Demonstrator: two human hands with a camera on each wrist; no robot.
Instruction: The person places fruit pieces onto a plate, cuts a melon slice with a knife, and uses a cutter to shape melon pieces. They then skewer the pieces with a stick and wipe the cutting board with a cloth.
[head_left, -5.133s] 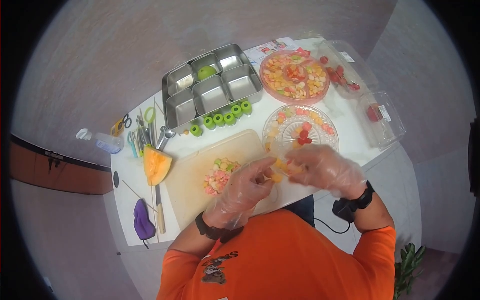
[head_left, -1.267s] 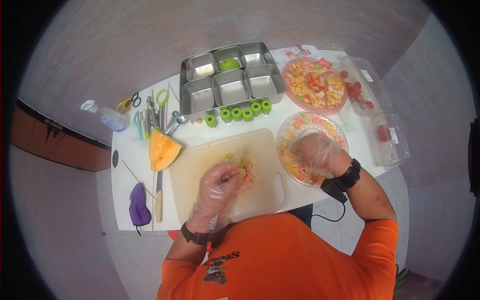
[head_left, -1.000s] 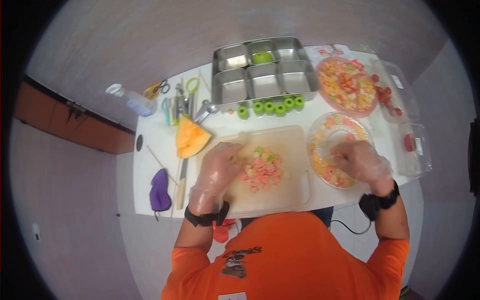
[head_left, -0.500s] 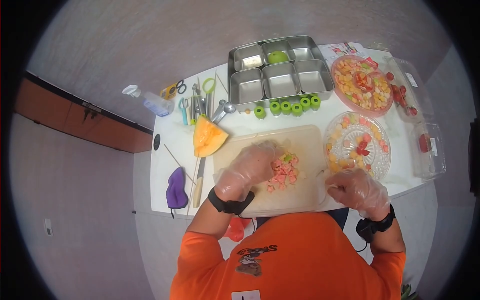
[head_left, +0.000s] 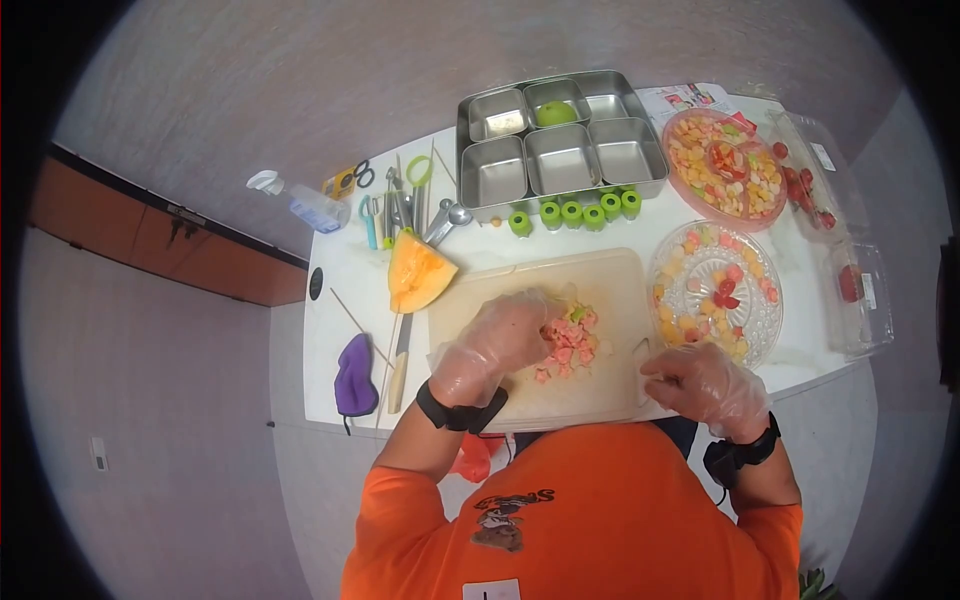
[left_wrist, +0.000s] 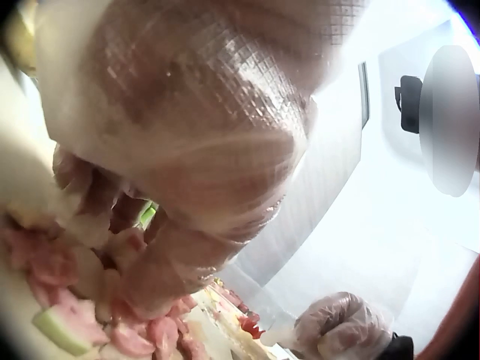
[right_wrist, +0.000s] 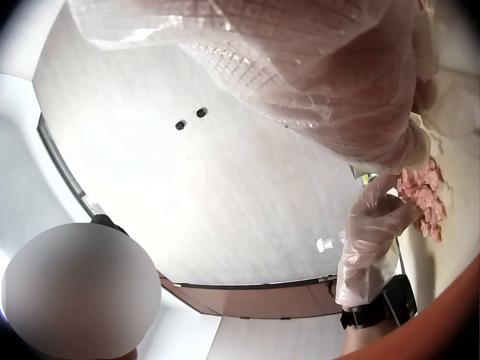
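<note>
My left hand [head_left: 507, 333], in a clear plastic glove, reaches down to a pile of small cut fruit pieces [head_left: 571, 352], mostly pink with some green and pale ones, on the cutting board [head_left: 480, 385]. In the left wrist view its fingertips are down among pink pieces [left_wrist: 135, 339]; I cannot tell whether they pinch one. My gloved right hand [head_left: 706, 388] hovers by the board's right end, fingers loosely curled, with nothing seen in them. Just beyond it, a clear glass plate [head_left: 697, 292] carries a ring of fruit pieces with red ones in the middle.
Behind the board stand a row of green-topped cutters [head_left: 571, 216] and a steel tray [head_left: 560, 182] of containers. A pink divided dish [head_left: 680, 205] of fruit and clear boxes [head_left: 848, 318] stand right. Left are a melon wedge [head_left: 420, 275], a knife [head_left: 399, 375] and a spray bottle [head_left: 312, 207].
Earlier both hands met over yellow pieces; then the right hand went over the glass plate and back to the board's right end. The left hand moved onto the pile, nearly still this last half second.
</note>
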